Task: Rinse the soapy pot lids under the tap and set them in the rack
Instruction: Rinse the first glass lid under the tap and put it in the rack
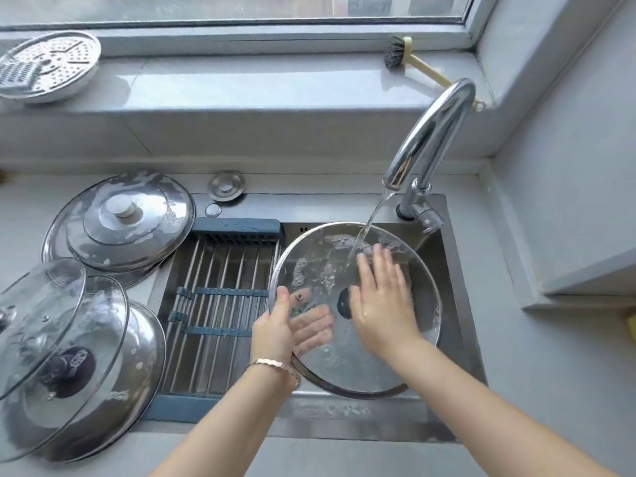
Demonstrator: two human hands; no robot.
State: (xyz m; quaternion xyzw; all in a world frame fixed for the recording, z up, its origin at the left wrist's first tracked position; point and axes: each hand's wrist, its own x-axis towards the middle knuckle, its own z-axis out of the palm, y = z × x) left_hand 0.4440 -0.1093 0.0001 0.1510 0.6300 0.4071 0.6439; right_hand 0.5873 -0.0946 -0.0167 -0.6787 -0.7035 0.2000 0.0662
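A large glass pot lid (344,359) with a steel rim is held tilted over the sink, underside up, soap foam near its far edge. My left hand (278,328) grips its left rim, thumb on top and fingers showing through the glass. My right hand (382,301) lies flat and open on the glass, blurred, beside the dark knob seen through it. Water runs from the chrome tap (430,132) onto the lid's far part. The rack (220,304), steel bars in a blue frame, spans the sink's left half and holds nothing.
Soapy lids wait on the left counter: a steel lid (127,218) on a stack, and a glass lid (51,342) leaning on another steel one. A steamer plate (48,67) and a dish brush (406,60) lie on the windowsill. A sink plug (226,186) sits behind the rack.
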